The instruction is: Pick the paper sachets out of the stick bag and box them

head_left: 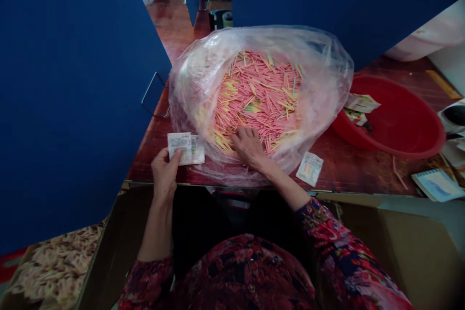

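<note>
Between thumb and fingers, my left hand is closed on a small printed packet at the table's left front. A second packet lies partly behind it. A large clear plastic bag stands open in front of me, full of thin pink, yellow and green sticks. My right hand reaches over the bag's near rim, its fingers curled together into the sticks at the front; the fingertips are hidden among them. Right of the bag, another printed packet lies flat on the table.
A red basin with some packets inside stands at the right, near a small spiral notepad. Blue panels rise at left and back. Tape rolls sit behind the bag. Below the table edge are cardboard boxes.
</note>
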`<state>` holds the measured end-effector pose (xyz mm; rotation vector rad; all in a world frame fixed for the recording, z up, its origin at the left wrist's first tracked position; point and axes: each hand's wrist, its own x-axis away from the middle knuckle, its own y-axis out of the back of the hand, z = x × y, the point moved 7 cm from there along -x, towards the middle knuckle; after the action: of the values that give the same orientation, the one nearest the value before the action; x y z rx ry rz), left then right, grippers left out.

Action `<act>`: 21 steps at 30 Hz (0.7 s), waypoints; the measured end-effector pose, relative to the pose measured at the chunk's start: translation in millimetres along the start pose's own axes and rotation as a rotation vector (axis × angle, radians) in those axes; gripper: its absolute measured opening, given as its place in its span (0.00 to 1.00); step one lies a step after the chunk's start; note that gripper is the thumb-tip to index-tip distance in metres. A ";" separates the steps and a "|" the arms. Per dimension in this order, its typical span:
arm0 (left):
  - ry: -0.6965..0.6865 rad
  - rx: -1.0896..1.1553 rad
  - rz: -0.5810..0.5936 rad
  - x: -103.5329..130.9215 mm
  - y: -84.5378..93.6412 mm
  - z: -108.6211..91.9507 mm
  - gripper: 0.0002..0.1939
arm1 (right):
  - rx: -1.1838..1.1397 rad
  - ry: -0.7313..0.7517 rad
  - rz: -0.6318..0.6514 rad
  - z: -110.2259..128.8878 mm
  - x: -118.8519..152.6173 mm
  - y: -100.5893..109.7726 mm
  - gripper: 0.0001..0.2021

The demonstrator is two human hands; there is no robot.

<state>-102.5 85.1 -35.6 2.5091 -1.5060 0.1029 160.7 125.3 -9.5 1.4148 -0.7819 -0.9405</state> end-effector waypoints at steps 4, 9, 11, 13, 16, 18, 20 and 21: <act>0.008 0.113 0.082 14.1 -5.3 -10.2 0.20 | -0.031 -0.001 0.002 2.6 4.0 -8.3 0.13; 0.092 0.312 0.227 34.8 -29.5 -22.7 0.19 | -0.296 -0.276 -0.098 -22.3 12.4 -2.8 0.10; 0.141 0.429 0.285 42.2 -44.5 -27.5 0.19 | -0.550 -0.367 -0.168 -35.0 16.4 1.7 0.08; 0.169 0.535 0.324 47.4 -61.1 -33.1 0.19 | -0.861 -0.417 -0.194 -43.6 18.6 3.6 0.07; 0.167 0.639 0.370 51.1 -88.0 -42.0 0.19 | -1.244 -0.389 -0.146 -43.6 16.8 6.1 0.10; 0.168 0.688 0.391 52.1 -104.5 -46.3 0.19 | -1.366 -0.357 -0.125 -41.5 15.3 8.8 0.11; 0.177 0.727 0.395 52.9 -116.3 -48.5 0.17 | -1.413 -0.357 -0.136 -42.0 14.8 9.7 0.10; 0.181 0.740 0.394 53.5 -120.1 -48.9 0.17 | -1.426 -0.365 -0.147 -42.7 14.9 9.1 0.10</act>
<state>30.8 104.1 3.6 2.5186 -2.1433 1.0971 206.1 130.6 -3.2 0.0413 -0.0952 -1.4386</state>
